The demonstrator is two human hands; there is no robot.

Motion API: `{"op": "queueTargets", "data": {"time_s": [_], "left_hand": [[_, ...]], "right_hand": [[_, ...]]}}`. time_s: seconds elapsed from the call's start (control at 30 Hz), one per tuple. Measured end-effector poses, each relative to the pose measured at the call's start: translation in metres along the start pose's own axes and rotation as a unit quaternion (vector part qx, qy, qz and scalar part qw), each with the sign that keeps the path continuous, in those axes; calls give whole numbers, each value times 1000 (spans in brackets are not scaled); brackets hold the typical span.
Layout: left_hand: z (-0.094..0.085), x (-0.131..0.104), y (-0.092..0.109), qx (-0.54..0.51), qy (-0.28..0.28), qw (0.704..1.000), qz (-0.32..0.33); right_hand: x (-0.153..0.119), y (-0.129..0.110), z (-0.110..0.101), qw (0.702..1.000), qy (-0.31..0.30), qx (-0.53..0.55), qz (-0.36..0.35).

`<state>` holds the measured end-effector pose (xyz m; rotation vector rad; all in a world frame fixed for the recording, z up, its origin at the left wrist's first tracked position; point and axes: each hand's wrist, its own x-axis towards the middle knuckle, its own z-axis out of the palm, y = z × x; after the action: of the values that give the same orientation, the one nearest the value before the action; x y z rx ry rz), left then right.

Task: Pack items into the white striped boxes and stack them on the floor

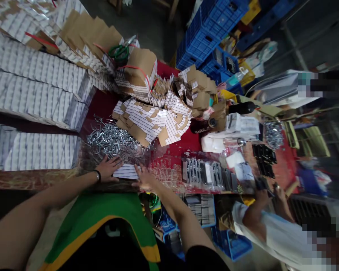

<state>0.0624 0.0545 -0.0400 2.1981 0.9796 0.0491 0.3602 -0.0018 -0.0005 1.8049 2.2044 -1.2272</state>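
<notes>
A small white box with dark stripes (126, 171) lies flat at the table's front edge, between my two hands. My left hand (109, 168) rests at its left end, fingers stretched out and spread, with a dark band at the wrist. At the right end, my right hand (144, 178) touches the box with its fingers apart. Neither hand is wrapped round it. Just beyond lies a heap of small shiny metal pins (113, 137). Flattened striped cardboard boxes (147, 120) are piled behind the heap.
Stacked striped white boxes (42, 150) fill the left side. Bundled cardboard (139, 66) and green-handled scissors (120, 52) stand at the back. Packed metal parts (205, 173) lie right on the red table (172, 154). Blue crates (200, 34) rise behind. A co-worker's hands (262, 195) handle something dark.
</notes>
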Motion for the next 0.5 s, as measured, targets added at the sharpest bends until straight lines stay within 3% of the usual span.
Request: {"op": "queueTargets", "data": {"time_s": [0.07,0.2,0.33,0.5], "left_hand": [[4,7,13,50,-24,998,9],[13,36,37,154,-52,986,-43],[14,42,37,182,-108,977,-2],[31,30,45,162,-36,986,-36]], "right_hand": [[-1,-6,8,997,-11,-65,26],[6,-10,12,991,7,-135,25],[10,-7,7,987,-36,-156,8],[2,-16,20,981,-1,-192,24]]}}
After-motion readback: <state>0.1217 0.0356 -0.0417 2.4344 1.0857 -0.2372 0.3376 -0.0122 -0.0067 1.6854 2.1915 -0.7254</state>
